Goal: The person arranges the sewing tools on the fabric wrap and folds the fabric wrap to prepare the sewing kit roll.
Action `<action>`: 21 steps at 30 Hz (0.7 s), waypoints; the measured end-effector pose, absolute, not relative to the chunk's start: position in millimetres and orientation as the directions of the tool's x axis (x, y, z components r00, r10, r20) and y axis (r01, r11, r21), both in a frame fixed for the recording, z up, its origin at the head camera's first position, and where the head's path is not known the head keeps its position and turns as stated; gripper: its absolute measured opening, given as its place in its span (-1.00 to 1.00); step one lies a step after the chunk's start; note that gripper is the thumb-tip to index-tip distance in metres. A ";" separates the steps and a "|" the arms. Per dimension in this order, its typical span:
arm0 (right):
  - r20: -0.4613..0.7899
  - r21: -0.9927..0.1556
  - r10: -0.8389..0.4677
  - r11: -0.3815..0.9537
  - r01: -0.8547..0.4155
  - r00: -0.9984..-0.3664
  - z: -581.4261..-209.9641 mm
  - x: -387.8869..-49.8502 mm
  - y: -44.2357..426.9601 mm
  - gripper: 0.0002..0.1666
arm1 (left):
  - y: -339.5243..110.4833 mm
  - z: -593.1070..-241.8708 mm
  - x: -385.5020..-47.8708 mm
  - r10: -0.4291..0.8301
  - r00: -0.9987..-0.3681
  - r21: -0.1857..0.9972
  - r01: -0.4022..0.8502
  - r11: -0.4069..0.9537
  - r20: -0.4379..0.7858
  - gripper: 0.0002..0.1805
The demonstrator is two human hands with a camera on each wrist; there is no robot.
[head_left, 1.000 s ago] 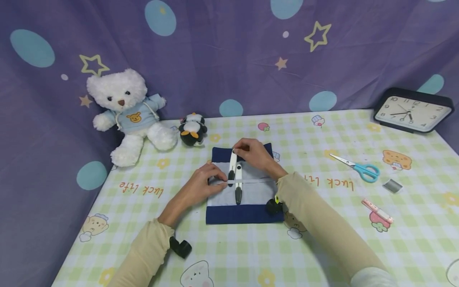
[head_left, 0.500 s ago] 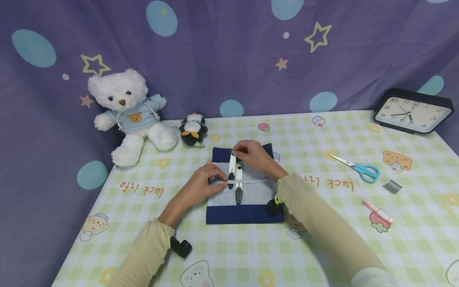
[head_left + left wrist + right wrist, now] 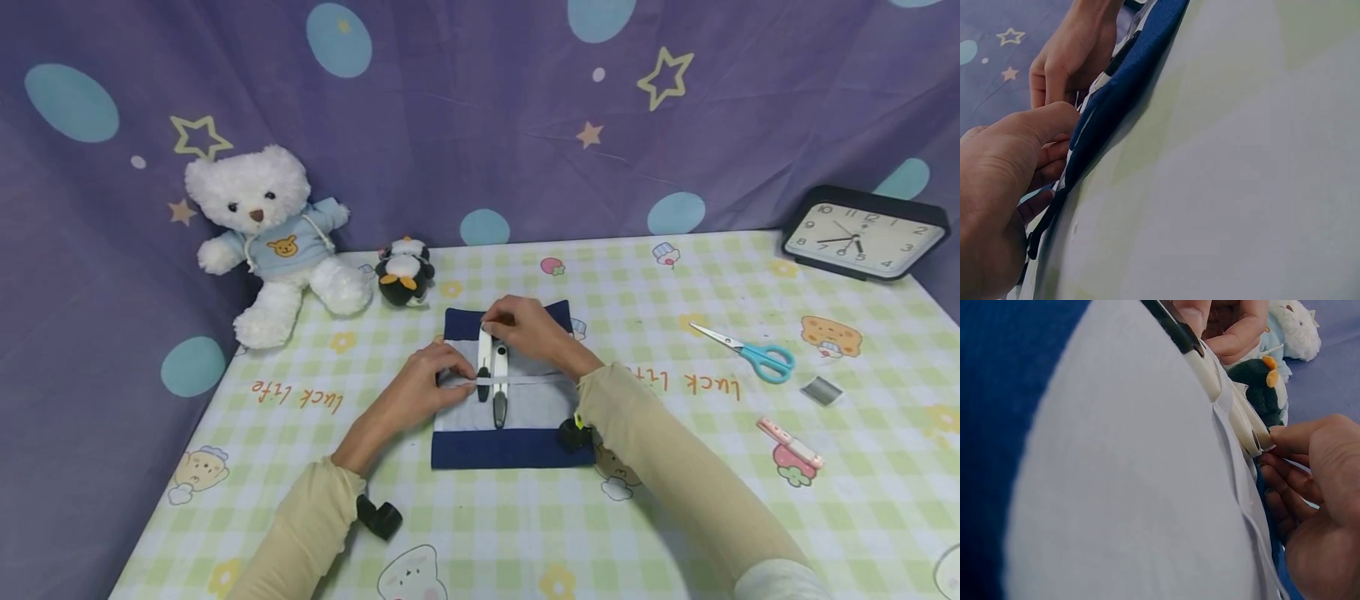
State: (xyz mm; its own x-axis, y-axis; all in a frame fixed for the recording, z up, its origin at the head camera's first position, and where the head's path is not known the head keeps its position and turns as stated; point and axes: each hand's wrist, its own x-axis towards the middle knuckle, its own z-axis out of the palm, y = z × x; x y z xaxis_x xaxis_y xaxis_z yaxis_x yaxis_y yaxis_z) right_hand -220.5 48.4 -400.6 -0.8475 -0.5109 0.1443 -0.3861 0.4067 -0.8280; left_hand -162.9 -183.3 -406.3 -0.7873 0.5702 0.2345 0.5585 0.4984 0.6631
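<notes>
A navy-edged cloth pouch [image 3: 512, 450] with a pale grey inside lies spread in the head view, a narrow white elastic band [image 3: 528, 380] across its middle. Two slim white tools with dark tips run under the band; their exact kind is unclear. My right hand [image 3: 528, 329] pinches the far end of the left tool [image 3: 484, 354] between thumb and fingers. Beside it lies the other tool [image 3: 500, 387], its dark tip toward me. With thumb and index finger, my left hand [image 3: 423, 383] pinches the band just left of the tools. The right wrist view shows both tools [image 3: 1250, 431] close together.
Scissors [image 3: 753, 354] with blue handles, a small grey piece [image 3: 821, 388] and a pink-and-white strip [image 3: 789, 442] lie at the right. A white teddy bear [image 3: 273, 250], a penguin toy [image 3: 404, 273] and a clock [image 3: 862, 233] stand along the back.
The left tool has slid a little toward me under the band, its dark tip now showing further past it. My right hand has come slightly nearer with it; the left stays in place.
</notes>
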 end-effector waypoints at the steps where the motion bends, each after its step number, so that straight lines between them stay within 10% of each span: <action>1: 0.144 -0.827 -0.514 0.407 -0.389 -0.845 -400.7 -220.4 48.4 -0.81 | -183.3 -406.2 -162.7 0.571 -0.787 0.662 0.559 0.499 0.234 -0.90; 21: 0.137 -0.795 -0.600 0.408 -0.449 -0.788 -398.1 -219.9 52.0 -0.85 | -183.6 -405.0 -161.3 0.574 -0.787 0.653 0.561 0.509 0.228 -0.89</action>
State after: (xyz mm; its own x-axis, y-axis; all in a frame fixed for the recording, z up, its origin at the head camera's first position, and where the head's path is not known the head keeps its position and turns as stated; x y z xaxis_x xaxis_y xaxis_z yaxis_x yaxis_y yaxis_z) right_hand -219.9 52.0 -398.1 -0.7879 -0.6002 0.1375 -0.4495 0.4081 -0.7946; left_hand -161.3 -183.6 -405.0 -0.7867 0.5736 0.2282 0.5607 0.5094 0.6528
